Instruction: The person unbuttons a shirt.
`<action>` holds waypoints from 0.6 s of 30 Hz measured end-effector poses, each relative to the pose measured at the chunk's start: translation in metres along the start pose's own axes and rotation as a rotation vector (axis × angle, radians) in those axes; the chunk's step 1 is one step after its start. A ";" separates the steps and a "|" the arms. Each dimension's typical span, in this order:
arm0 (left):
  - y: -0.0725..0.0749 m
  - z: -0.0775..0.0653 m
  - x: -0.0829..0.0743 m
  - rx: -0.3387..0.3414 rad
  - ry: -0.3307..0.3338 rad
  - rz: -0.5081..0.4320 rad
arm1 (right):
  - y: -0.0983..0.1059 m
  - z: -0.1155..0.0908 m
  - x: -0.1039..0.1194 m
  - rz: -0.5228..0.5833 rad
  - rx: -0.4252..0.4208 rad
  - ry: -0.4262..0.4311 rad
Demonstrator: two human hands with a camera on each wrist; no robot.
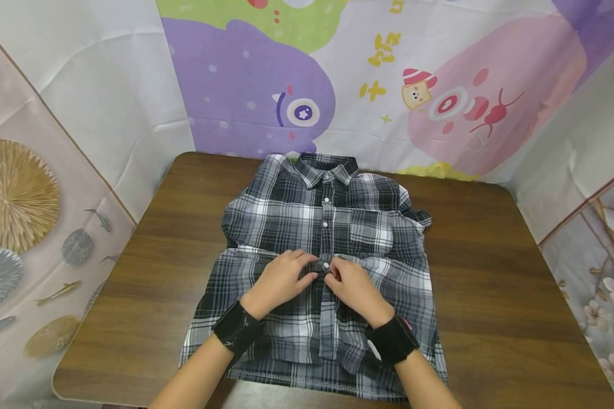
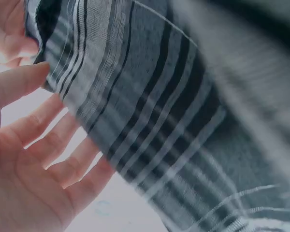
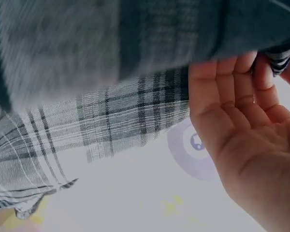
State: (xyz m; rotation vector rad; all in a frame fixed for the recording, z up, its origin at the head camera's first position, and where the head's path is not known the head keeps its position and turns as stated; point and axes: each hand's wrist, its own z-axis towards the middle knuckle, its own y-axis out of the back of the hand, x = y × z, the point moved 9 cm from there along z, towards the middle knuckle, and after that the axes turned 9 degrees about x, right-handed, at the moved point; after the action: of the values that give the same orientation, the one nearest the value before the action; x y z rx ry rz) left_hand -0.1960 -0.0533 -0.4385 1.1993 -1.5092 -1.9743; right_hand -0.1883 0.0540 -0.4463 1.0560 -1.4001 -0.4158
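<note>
A black, grey and white plaid shirt [image 1: 276, 221] lies front up, its collar [image 1: 327, 170] toward the back wall. White buttons run down its placket, and one button [image 1: 326, 265] shows between the two hands. From the left, my left hand [image 1: 281, 278] pinches the cloth beside that button. In the left wrist view the left thumb [image 2: 19, 82] lies at the cloth's edge, the other fingers partly behind the fabric. My right hand [image 1: 355, 284] grips the placket on the button's right side with curled fingers. The right wrist view shows the right palm [image 3: 261, 150] under draped cloth, fingertips partly hidden.
The shirt lies on a brown wooden table [image 1: 491, 295] with rounded corners. A cartoon-printed cloth [image 1: 256, 85] hangs behind the table, with patterned sheets at both sides. Black bands [image 1: 237, 328] wrap both wrists. A chest pocket [image 1: 370, 232] sits above the right hand.
</note>
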 end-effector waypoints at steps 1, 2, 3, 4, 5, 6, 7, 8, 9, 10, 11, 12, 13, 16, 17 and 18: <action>0.001 0.001 -0.001 -0.001 -0.002 -0.014 | 0.003 -0.001 0.002 0.005 -0.011 0.008; 0.002 0.003 -0.002 -0.005 -0.004 -0.033 | 0.007 -0.001 0.005 0.004 -0.024 0.019; 0.004 0.004 -0.003 -0.009 -0.004 -0.053 | 0.010 -0.002 0.007 0.007 -0.035 0.028; 0.005 0.006 -0.004 -0.013 -0.004 -0.072 | 0.013 -0.003 0.009 0.005 -0.050 0.037; 0.007 0.008 -0.004 -0.019 -0.002 -0.095 | 0.017 -0.003 0.012 0.006 -0.068 0.048; 0.009 0.009 -0.005 -0.030 -0.001 -0.122 | 0.020 -0.004 0.014 0.011 -0.080 0.058; 0.011 0.011 -0.005 -0.044 -0.001 -0.147 | 0.024 -0.005 0.016 0.015 -0.092 0.069; 0.014 0.013 -0.006 -0.060 -0.002 -0.170 | 0.027 -0.005 0.018 0.016 -0.107 0.081; 0.017 0.014 -0.007 -0.075 -0.002 -0.188 | 0.030 -0.006 0.020 0.021 -0.123 0.095; 0.020 0.015 -0.008 -0.092 -0.004 -0.204 | 0.034 -0.007 0.022 0.020 -0.143 0.109; 0.023 0.016 -0.009 -0.113 -0.007 -0.218 | 0.037 -0.008 0.024 0.020 -0.159 0.124; 0.027 0.017 -0.010 -0.131 -0.009 -0.231 | 0.040 -0.008 0.026 0.019 -0.171 0.134; 0.030 0.017 -0.010 -0.149 -0.008 -0.240 | 0.043 -0.009 0.028 0.017 -0.186 0.144; 0.037 0.018 -0.013 -0.188 -0.013 -0.268 | 0.049 -0.011 0.032 0.009 -0.216 0.152; 0.039 0.018 -0.013 -0.199 -0.015 -0.280 | 0.051 -0.011 0.032 0.011 -0.218 0.151; 0.041 0.018 -0.014 -0.209 -0.017 -0.290 | 0.052 -0.012 0.033 0.015 -0.220 0.148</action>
State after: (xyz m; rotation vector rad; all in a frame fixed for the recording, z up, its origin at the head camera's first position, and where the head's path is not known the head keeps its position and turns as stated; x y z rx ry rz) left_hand -0.2100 -0.0467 -0.3942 1.3742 -1.1522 -2.2663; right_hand -0.1884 0.0591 -0.3842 0.8785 -1.2008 -0.4606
